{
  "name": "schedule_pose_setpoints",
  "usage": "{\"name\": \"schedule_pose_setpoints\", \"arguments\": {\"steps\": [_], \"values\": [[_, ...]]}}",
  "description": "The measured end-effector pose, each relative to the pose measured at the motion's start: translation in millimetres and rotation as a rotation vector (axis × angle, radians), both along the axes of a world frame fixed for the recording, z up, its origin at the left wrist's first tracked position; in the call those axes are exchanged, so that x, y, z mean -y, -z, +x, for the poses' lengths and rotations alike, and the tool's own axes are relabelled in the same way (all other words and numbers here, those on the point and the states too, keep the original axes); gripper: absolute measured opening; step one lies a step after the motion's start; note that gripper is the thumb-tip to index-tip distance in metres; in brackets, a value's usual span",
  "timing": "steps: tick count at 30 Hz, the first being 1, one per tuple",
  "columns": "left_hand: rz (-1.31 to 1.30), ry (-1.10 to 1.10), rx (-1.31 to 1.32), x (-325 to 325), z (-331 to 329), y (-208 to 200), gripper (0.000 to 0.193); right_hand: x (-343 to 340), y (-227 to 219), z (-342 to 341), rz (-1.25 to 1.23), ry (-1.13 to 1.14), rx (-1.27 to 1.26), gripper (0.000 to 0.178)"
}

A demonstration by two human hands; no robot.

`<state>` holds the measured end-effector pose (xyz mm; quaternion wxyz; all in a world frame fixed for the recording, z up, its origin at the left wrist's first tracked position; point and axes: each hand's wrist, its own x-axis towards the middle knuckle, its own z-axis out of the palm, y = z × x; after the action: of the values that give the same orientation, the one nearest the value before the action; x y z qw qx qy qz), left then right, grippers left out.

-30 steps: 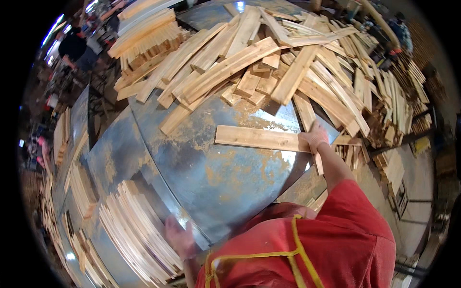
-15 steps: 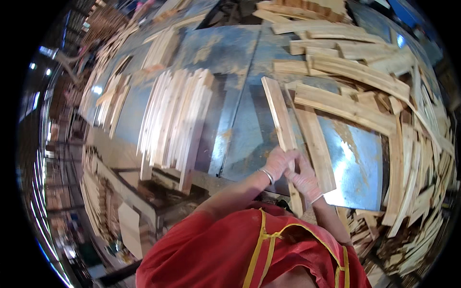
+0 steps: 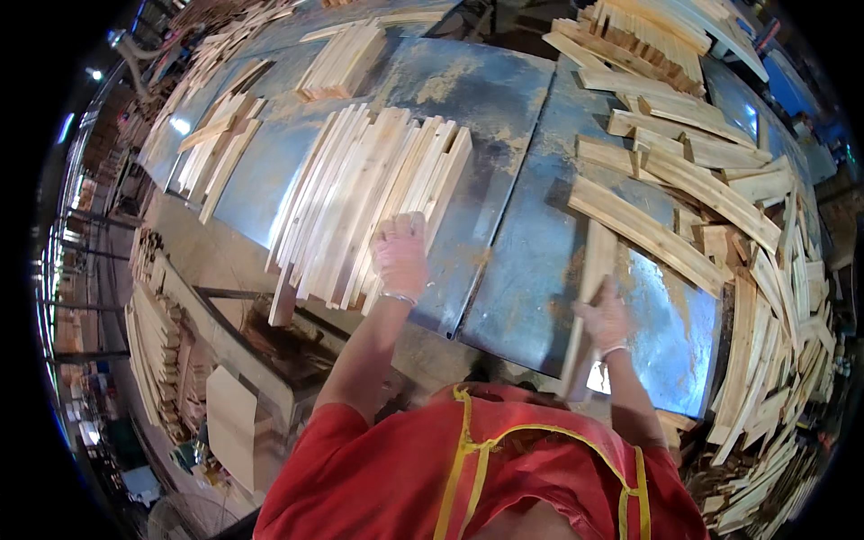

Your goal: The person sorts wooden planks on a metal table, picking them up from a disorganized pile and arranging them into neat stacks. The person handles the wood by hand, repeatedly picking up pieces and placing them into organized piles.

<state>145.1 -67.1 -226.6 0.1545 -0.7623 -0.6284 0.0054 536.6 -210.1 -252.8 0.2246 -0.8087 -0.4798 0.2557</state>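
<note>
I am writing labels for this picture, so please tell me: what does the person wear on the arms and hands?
Both the left hand and right hand wear thin, pale, close-fitting gloves with a rolled cuff at the wrist. Short red sleeves cover the upper arms; forearms are bare.

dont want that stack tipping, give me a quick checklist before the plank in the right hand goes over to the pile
1. Right hand grips the wooden plank: ok.
2. Left hand rests flat on the stack of slats: ok.
3. Stack sits fully on the metal table: not ok, its near ends overhang the edge.
4. Bare table between plank and stack: ok.
5. Loose boards touching the plank's far end: cannot tell.
</note>
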Motion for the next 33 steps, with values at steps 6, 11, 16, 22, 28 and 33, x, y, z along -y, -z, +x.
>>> {"name": "schedule_pose_setpoints", "arguments": {"steps": [6, 11, 16, 22, 28, 33], "values": [[-0.695, -0.196, 0.712, 9.8, 95.8, -0.4, 0.071, -34.7, -32.3, -166.2, -0.181, -0.323, -0.527, 0.070], [-0.569, -0.228, 0.206, -16.0, 94.5, 3.3, 0.070, -77.6, -57.5, -78.0, 0.094, -0.573, -0.150, 0.072], [-0.076, -0.050, -0.265, -26.1, 42.8, 13.5, 0.083, -100.9, -23.8, 150.8, 0.006, -0.437, 0.684, 0.093], [-0.425, 0.359, 0.314, 2.3, 186.1, 10.5, 0.100, -126.0, -54.9, 166.5, -0.518, -0.787, 0.380, 0.102], [-0.546, 0.452, 0.008, -8.2, 296.1, -10.4, 0.102, -207.7, -51.3, 348.7, 0.231, -0.459, 0.957, 0.097], [-0.849, 0.282, 0.009, -0.2, 274.8, -23.1, 0.070, -218.5, -111.0, 369.3, -0.228, -0.410, 0.722, 0.091]]}}
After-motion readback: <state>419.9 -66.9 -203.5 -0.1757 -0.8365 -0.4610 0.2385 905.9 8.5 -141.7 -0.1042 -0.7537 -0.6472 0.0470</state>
